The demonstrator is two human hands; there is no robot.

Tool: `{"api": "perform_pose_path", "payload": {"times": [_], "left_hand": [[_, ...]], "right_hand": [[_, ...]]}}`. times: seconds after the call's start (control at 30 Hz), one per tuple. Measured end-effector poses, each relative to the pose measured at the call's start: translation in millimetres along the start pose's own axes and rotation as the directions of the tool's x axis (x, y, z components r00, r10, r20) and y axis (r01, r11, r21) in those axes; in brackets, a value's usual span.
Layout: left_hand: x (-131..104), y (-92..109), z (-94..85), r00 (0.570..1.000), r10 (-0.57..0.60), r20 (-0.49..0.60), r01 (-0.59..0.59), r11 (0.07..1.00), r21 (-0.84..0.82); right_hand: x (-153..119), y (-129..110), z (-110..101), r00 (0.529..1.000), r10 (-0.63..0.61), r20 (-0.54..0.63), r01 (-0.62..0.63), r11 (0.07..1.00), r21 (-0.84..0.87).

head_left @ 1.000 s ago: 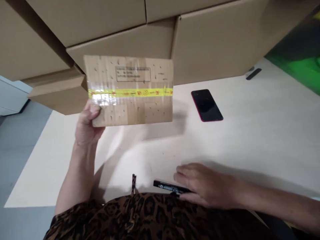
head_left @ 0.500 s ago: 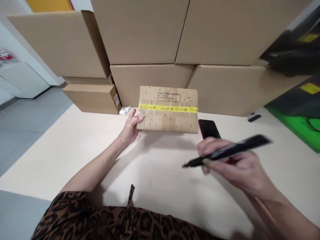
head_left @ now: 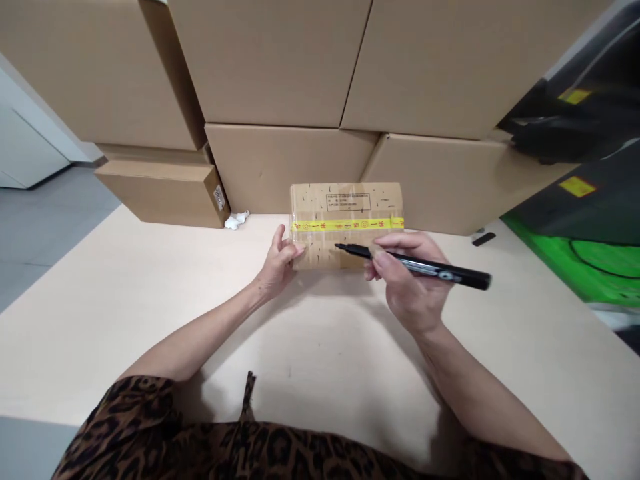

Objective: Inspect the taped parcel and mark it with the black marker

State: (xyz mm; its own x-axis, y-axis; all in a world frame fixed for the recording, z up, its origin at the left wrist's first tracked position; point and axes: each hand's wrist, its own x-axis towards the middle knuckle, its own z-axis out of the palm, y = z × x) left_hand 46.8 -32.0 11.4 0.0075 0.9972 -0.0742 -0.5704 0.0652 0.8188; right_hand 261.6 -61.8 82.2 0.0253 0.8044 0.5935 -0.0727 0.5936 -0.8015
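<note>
A small cardboard box (head_left: 345, 207) with yellow printed tape across it, a printed label and several short black marks is held up over the table (head_left: 320, 353). My left hand (head_left: 281, 261) grips its lower left corner, thumb on the front face. In my right hand (head_left: 413, 277) is a black marker (head_left: 430, 267), its tip pointing left at the lower front of the box. Whether the tip touches the cardboard I cannot tell. The fingers of my right hand are near the lower right part of the box.
Large cardboard boxes (head_left: 265, 60) are stacked along the back of the table. A flatter box (head_left: 155, 193) stands at the back left, beside a crumpled white tissue (head_left: 237, 220). A small black object (head_left: 483, 239) lies at the back right, near a green surface (head_left: 575, 257).
My right hand has moved left and up with the marker, bringing its tip to the front of the box. The phone seen earlier is now out of sight. The camera view has shifted slightly.
</note>
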Motion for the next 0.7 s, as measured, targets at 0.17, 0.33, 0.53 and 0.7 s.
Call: {"api": "perform_pose_path", "payload": {"times": [0.17, 0.33, 0.53, 0.7], "left_hand": [[-1, -10, -4.6, 0.994, -0.056, -0.094, 0.056, 0.998, -0.008], [2, -18, -8.2, 0.997, -0.045, -0.056, 0.045, 0.999, -0.003], [5, -20, -14.9, 0.994, -0.056, -0.098, 0.053, 0.998, -0.035], [9, -23, -20.2, 0.997, -0.033, -0.065, 0.031, 0.999, -0.03]], "right_hand": [[-4, 17, -2, 0.991, -0.116, 0.065, 0.131, 0.933, -0.335], [-2, 15, 2, 0.928, -0.365, 0.08, 0.359, 0.811, -0.462], [-2, 12, 1, 0.933, -0.295, 0.205, 0.357, 0.824, -0.44], [2, -6, -11, 0.966, -0.222, 0.131, 0.254, 0.906, -0.338]]}}
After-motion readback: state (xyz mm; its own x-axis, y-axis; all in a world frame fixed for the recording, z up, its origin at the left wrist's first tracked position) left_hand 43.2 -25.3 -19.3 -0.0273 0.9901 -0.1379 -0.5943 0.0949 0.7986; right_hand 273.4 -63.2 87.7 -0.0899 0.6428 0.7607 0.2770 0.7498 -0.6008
